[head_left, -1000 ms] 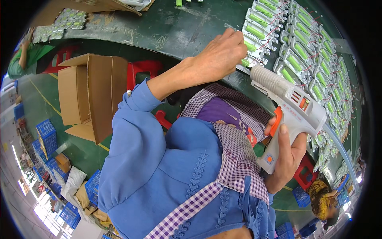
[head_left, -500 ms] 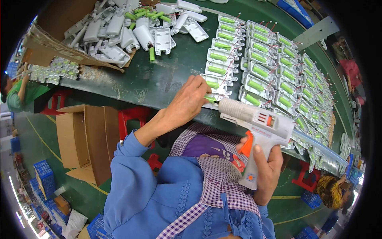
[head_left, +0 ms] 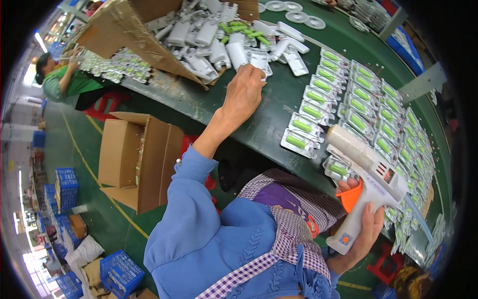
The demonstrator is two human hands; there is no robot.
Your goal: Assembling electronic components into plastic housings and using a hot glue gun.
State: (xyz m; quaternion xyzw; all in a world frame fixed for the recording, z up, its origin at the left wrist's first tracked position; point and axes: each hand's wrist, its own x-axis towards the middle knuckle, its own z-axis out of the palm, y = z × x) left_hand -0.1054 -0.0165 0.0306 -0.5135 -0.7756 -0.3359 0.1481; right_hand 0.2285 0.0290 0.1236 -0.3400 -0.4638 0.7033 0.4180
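My right hand [head_left: 368, 226] grips the handle of a white hot glue gun [head_left: 371, 172] with an orange trigger. A clear glue stick [head_left: 418, 217] sticks out of its back, and the nozzle points up and left. My left hand [head_left: 244, 92] reaches over the table to the near edge of the pile, fingers curled together by a white plastic casing [head_left: 258, 60]; they hide what they grip. Right of that hand, white casings with green batteries [head_left: 297, 141] and thin red wires lie in rows. Loose green batteries [head_left: 239, 29] rest on the heap of empty casings [head_left: 205, 34].
A torn cardboard box [head_left: 134, 40] lies on the green table [head_left: 174, 99], with casings spilling out. Below stands another open carton [head_left: 154, 164]. A person in green [head_left: 67, 79] sits at the far left. White discs [head_left: 297, 16] lie at the back.
My left hand has left the nearest battery in the row and moved to the casing pile. The glue gun has moved away from that battery. The whole view has shifted.
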